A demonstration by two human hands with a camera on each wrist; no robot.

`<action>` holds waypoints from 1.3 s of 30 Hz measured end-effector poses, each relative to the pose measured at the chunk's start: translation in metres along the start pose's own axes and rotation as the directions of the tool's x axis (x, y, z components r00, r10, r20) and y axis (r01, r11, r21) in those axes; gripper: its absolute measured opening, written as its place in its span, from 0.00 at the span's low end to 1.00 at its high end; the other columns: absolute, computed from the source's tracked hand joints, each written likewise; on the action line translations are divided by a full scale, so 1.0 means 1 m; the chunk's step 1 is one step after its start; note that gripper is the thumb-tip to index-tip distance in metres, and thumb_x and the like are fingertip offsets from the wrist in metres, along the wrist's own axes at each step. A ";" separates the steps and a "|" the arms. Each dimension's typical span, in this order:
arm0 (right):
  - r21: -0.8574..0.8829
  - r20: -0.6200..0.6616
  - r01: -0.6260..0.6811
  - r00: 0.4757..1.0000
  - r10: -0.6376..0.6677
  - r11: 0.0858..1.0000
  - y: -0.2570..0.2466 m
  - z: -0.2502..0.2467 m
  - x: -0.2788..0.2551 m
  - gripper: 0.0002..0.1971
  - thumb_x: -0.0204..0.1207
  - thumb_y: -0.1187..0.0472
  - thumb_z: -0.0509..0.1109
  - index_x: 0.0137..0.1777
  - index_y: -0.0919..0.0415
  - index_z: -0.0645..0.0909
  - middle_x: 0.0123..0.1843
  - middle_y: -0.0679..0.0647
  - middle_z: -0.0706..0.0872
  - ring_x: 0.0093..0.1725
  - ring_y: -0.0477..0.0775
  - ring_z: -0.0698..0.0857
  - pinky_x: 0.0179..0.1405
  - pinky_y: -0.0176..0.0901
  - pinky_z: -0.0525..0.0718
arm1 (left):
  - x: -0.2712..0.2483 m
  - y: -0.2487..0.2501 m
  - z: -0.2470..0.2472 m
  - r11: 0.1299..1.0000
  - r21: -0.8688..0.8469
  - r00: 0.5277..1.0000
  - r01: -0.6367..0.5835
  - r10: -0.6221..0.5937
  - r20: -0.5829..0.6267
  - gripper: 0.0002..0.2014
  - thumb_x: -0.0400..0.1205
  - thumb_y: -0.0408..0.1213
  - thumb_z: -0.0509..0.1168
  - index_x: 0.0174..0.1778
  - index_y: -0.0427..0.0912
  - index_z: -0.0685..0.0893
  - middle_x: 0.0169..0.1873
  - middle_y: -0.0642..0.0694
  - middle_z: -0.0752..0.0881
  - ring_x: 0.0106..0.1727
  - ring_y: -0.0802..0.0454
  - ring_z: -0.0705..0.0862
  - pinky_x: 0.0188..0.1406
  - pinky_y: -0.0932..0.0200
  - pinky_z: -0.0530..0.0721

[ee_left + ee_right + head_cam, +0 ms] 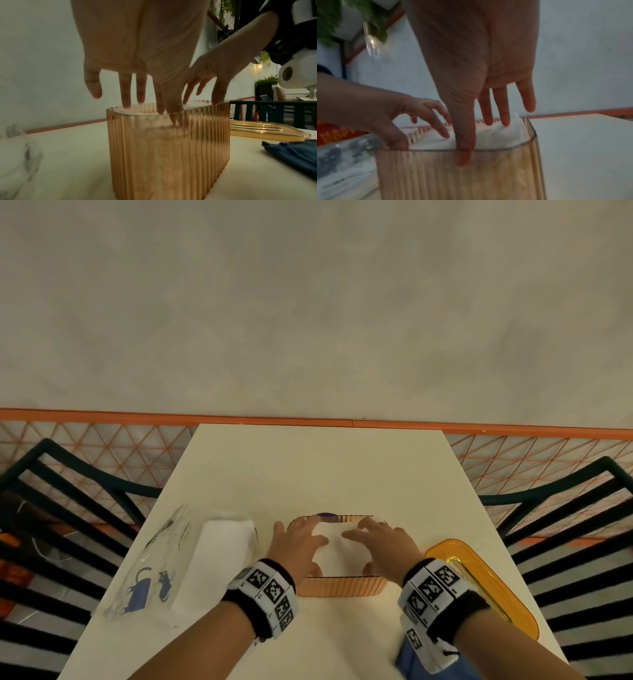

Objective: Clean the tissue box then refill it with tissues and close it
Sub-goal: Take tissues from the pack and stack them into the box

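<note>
An amber ribbed tissue box (342, 587) stands lidless on the table's near middle, with a white stack of tissues (337, 549) inside it. My left hand (298, 546) and right hand (380, 542) both lie over the opening. Their straight fingers press down on the tissues (496, 136). In the right wrist view my right hand's (488, 115) thumb reaches down inside the box's (453, 175) near wall. The left hand's (412, 119) thumb sits at the same wall. The left wrist view shows my left hand (142, 100) dipping into the box (171, 155), the right hand (205, 86) beside it.
The amber lid (479, 580) lies flat to the right of the box. A clear plastic tissue pack (191, 556) with white tissues lies to the left. A blue cloth (411, 659) sits at the table's near edge. Dark chairs (68, 508) flank the cream table (325, 467).
</note>
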State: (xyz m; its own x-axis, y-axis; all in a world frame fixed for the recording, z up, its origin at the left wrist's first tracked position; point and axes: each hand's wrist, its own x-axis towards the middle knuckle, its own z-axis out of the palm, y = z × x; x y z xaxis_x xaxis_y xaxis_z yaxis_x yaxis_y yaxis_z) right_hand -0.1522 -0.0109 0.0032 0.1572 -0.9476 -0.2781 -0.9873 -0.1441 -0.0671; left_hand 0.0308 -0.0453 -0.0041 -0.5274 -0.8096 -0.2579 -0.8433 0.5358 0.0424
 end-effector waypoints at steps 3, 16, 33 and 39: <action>0.015 0.138 -0.044 0.989 0.042 0.999 0.006 0.008 0.008 0.33 0.76 0.64 0.67 0.75 0.35 0.62 0.73 0.49 0.68 0.68 0.57 0.76 0.66 0.54 0.76 | 0.008 -0.004 0.005 0.998 -0.029 0.975 0.051 -0.044 0.219 0.34 0.80 0.42 0.66 0.79 0.59 0.59 0.81 0.47 0.56 0.80 0.46 0.61 0.76 0.37 0.57; 0.127 0.169 -0.091 0.983 0.069 0.988 0.011 0.008 0.009 0.32 0.74 0.56 0.71 0.74 0.35 0.64 0.71 0.45 0.70 0.68 0.53 0.77 0.76 0.65 0.60 | 0.010 -0.004 0.000 0.998 -0.023 0.993 0.059 -0.057 0.102 0.27 0.79 0.54 0.63 0.75 0.61 0.67 0.74 0.52 0.69 0.74 0.43 0.61 0.70 0.43 0.61; 0.576 0.202 -0.427 0.901 0.385 0.697 0.018 0.042 -0.001 0.23 0.80 0.71 0.58 0.72 0.68 0.55 0.43 0.61 0.80 0.32 0.53 0.81 0.30 0.43 0.87 | -0.033 -0.089 0.072 0.642 -0.259 0.685 0.721 -0.716 0.131 0.31 0.77 0.55 0.64 0.71 0.44 0.64 0.73 0.45 0.63 0.74 0.43 0.63 0.66 0.44 0.75; 0.678 0.136 -0.391 0.899 0.416 0.622 0.016 0.042 0.000 0.17 0.81 0.72 0.53 0.69 0.71 0.62 0.34 0.55 0.73 0.29 0.55 0.78 0.24 0.45 0.80 | -0.027 -0.088 0.064 0.576 -0.359 0.650 0.734 -0.749 0.127 0.16 0.84 0.44 0.53 0.65 0.42 0.72 0.67 0.44 0.70 0.69 0.45 0.69 0.62 0.46 0.77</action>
State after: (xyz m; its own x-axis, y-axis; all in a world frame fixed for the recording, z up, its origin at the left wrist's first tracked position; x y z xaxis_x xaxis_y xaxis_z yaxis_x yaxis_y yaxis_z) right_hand -0.1674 -0.0012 -0.0381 -0.2666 -0.8731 -0.4083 -0.6601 0.4740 -0.5827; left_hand 0.1259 -0.0558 -0.0627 0.3023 -0.8971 -0.3222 -0.9102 -0.3720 0.1819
